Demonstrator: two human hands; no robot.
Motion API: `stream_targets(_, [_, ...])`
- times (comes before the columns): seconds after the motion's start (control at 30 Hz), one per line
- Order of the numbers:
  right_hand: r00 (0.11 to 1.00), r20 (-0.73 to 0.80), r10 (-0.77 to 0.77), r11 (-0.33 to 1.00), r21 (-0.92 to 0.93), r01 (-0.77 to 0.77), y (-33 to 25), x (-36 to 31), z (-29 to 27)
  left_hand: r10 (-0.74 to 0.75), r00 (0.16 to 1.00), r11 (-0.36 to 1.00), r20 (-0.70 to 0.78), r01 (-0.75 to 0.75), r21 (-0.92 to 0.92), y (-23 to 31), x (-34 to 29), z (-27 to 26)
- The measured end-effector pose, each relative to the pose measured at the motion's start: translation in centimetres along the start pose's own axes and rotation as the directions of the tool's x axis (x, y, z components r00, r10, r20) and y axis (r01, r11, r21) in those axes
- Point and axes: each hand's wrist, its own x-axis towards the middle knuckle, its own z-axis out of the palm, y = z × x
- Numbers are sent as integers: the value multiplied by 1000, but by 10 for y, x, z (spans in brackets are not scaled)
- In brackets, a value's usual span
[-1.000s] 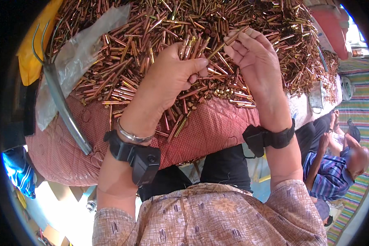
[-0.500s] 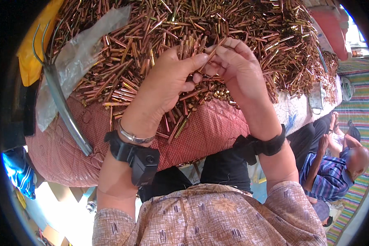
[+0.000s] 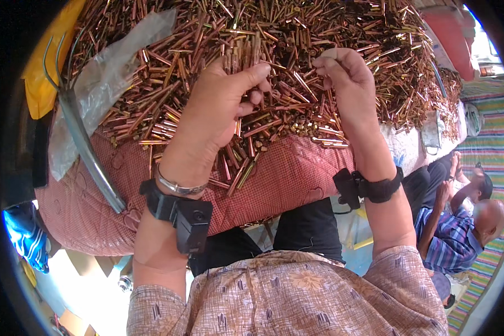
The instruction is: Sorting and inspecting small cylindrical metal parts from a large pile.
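A large heap of thin brass-coloured metal tubes [image 3: 297, 39] covers a table draped in a red checked cloth [image 3: 285, 179]. My left hand [image 3: 215, 112] rests on the near edge of the heap, its fingers closed on a bundle of tubes [image 3: 242, 56] that stick up past the thumb. My right hand [image 3: 347, 84] is raised beside it, fingers curled with the tips pinched together over the heap; what they pinch is too small to tell. Both wrists carry black strapped devices, and the left also wears a silver bangle.
A crumpled clear plastic sheet [image 3: 103, 78] and a curved grey metal tool [image 3: 87, 145] lie on the left of the heap, by a yellow cloth [image 3: 45, 84]. A person in a blue striped shirt [image 3: 459, 235] sits on a striped mat at the right. A red container [image 3: 453, 33] stands at the back right.
My hands, close together a moment ago, have drawn apart. The right hand has moved right and up off the left, which keeps its bundle of tubes.
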Motion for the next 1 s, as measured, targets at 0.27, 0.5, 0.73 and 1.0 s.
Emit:
stream_targets(0.27, [968,135,-211,848,-468,250,15,11,15,74,992,996,-102,-79,-45,5,-2,1])
stream_targets(0.5, [881,388,-269,434,-768,471,19,11,39,124,984,992,-129,-120,32,3,0,-1])
stream_targets(0.73, [866,364,-342,535,-683,498,14,12,24,139,980,990,-141,-136,31,1,1,1])
stream_targets(1.0, [964,258,66,977,178,-114,-21,-1,11,63,992,987,-108,-46,153,-4,-1,11])
